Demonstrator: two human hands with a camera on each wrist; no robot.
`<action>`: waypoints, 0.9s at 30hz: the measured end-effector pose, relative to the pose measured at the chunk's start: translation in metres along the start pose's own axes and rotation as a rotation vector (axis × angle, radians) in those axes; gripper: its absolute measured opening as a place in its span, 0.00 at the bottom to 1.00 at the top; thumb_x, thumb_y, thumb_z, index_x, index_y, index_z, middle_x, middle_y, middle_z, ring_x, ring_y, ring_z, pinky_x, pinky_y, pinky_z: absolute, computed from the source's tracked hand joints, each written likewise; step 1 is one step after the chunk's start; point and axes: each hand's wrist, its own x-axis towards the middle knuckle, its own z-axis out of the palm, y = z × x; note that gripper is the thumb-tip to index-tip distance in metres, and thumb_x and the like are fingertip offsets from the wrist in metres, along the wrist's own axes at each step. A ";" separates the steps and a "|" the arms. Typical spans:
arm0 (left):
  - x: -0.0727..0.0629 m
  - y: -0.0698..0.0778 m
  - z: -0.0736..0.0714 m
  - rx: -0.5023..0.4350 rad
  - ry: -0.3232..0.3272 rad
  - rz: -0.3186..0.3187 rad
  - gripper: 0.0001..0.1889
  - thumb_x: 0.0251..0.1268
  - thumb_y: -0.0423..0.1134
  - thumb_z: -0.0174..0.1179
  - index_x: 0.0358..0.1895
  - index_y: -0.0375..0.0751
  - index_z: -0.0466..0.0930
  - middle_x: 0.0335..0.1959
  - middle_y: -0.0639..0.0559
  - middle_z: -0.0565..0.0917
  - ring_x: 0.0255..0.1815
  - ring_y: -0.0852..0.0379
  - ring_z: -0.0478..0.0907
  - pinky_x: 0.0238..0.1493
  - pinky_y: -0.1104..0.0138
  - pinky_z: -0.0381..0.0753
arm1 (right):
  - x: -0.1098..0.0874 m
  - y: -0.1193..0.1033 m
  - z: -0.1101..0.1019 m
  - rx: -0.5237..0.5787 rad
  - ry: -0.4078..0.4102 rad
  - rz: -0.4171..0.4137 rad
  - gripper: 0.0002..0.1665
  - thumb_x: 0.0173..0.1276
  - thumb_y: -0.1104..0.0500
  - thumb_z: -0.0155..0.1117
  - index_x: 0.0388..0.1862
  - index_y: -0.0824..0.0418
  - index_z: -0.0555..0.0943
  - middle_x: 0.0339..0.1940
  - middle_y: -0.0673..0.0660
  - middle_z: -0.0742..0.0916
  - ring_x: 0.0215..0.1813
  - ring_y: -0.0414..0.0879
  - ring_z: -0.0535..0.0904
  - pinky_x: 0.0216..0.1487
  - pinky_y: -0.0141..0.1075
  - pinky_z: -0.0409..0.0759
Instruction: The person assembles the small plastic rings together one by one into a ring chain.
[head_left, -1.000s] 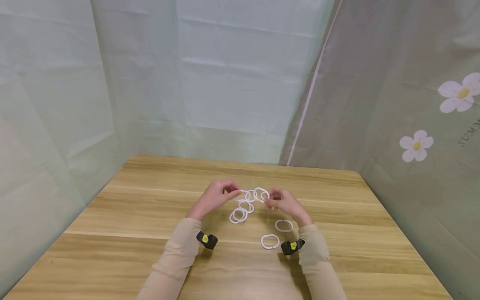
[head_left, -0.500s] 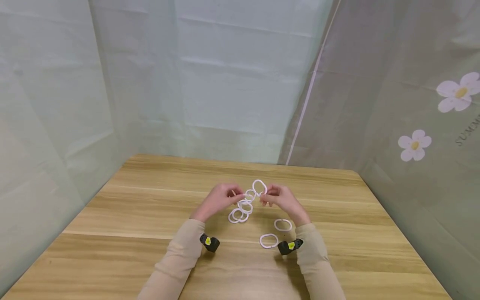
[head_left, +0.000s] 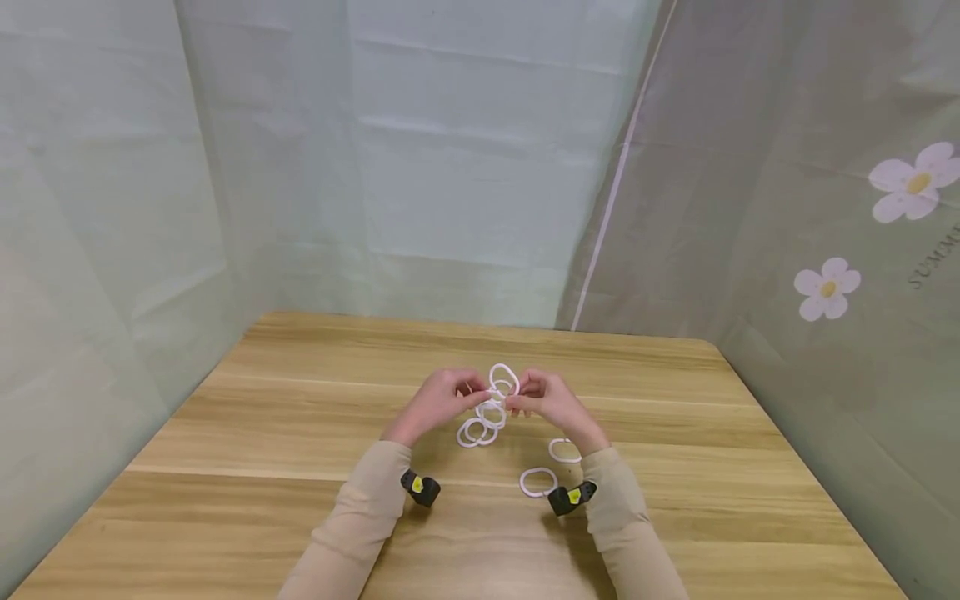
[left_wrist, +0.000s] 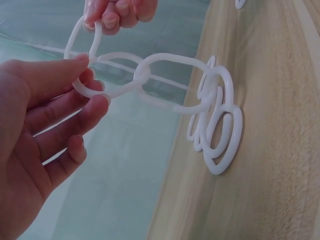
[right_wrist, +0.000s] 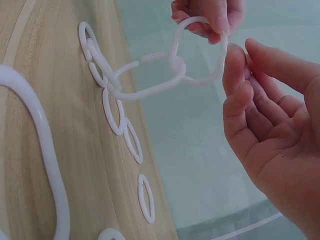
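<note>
My left hand (head_left: 442, 402) pinches one white plastic C-shaped ring (left_wrist: 120, 91) between thumb and fingertips, above the table. Another linked ring (left_wrist: 175, 56) runs from it to a heap of linked rings (left_wrist: 237, 137) on the wood. Opposite, my right hand (head_left: 553, 403) holds a further white ring (left_wrist: 70, 44) by its edge, as the left wrist view shows. This ring stands upright between the hands and overlaps the left hand's ring. Whether the two are hooked together, I cannot tell. In the right wrist view the right fingers (right_wrist: 237, 70) are close to the left hand's ring.
Two loose white rings lie on the wooden table nearer the body: one ring (head_left: 538, 469) in the middle, another ring (head_left: 552, 446) partly behind the right wrist. Black wrist cameras sit below both hands. Pale curtains (head_left: 465, 167) surround the table's back and sides.
My right hand has moved left with its ring, bringing it up against the ring in my left hand. Earlier, my left hand shifted slightly right. The loose rings stay put.
</note>
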 end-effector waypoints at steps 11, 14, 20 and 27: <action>-0.001 0.001 -0.002 0.002 0.018 -0.022 0.05 0.64 0.41 0.63 0.35 0.45 0.85 0.30 0.53 0.86 0.30 0.63 0.77 0.34 0.73 0.76 | -0.001 0.001 0.000 -0.019 -0.036 -0.026 0.11 0.63 0.68 0.65 0.35 0.74 0.73 0.30 0.70 0.85 0.28 0.43 0.82 0.31 0.32 0.77; -0.001 0.001 -0.002 0.006 0.027 -0.016 0.05 0.64 0.42 0.63 0.36 0.45 0.85 0.30 0.53 0.86 0.30 0.63 0.77 0.34 0.73 0.76 | -0.001 0.003 0.000 -0.027 -0.043 -0.032 0.10 0.64 0.68 0.65 0.35 0.73 0.74 0.30 0.69 0.85 0.28 0.43 0.82 0.31 0.31 0.77; -0.001 0.002 -0.004 0.010 0.034 -0.032 0.06 0.65 0.41 0.63 0.37 0.44 0.85 0.30 0.53 0.86 0.30 0.63 0.77 0.33 0.72 0.75 | -0.002 0.005 -0.003 -0.019 -0.045 -0.025 0.08 0.66 0.66 0.63 0.36 0.70 0.75 0.26 0.54 0.85 0.28 0.44 0.81 0.31 0.33 0.77; -0.002 0.002 -0.006 0.010 0.030 -0.045 0.06 0.65 0.42 0.63 0.37 0.45 0.85 0.30 0.54 0.85 0.30 0.62 0.76 0.33 0.72 0.75 | -0.003 0.002 -0.011 0.003 -0.023 -0.010 0.14 0.72 0.62 0.57 0.39 0.76 0.75 0.23 0.47 0.83 0.25 0.38 0.78 0.29 0.31 0.75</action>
